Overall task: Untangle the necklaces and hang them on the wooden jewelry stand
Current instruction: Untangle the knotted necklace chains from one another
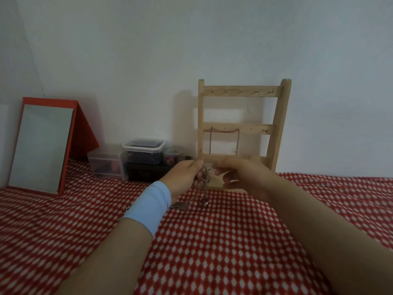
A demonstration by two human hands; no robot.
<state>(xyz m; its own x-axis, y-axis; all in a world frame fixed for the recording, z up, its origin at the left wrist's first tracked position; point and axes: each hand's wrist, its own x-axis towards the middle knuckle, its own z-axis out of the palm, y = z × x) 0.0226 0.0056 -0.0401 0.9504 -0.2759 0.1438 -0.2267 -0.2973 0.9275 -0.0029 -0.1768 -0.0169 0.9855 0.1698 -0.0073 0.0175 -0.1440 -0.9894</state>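
Cloth (212,252) was soft, red w/ white dots, slightly rumpled. A pale-blue stretchy band (148,207) wrapped the left wrist. L hand (185,175) gripped the necklaces (204,178), fingers curled round them. R hand (240,174) pinched the same knot w/ bent fingertips. Necklaces were thin silvery chains in 1 tangle, held just above the cloth at the stand's base. A dark round pendant (203,202) dangled, and a leaf-shaped piece (180,206) lay on the cloth. Stand (251,126) was pale wood, ladder-shaped, w/ 5 small hooks on top and 1 chain (225,131) draped from the mid rail. Left of it sat a clear plastic box (104,165), contents blurred, a lidded tub (143,145) w/ dark contents, and a jar (173,154) of small coloured bits. A red-framed mirror (40,145) stood propped farther left.
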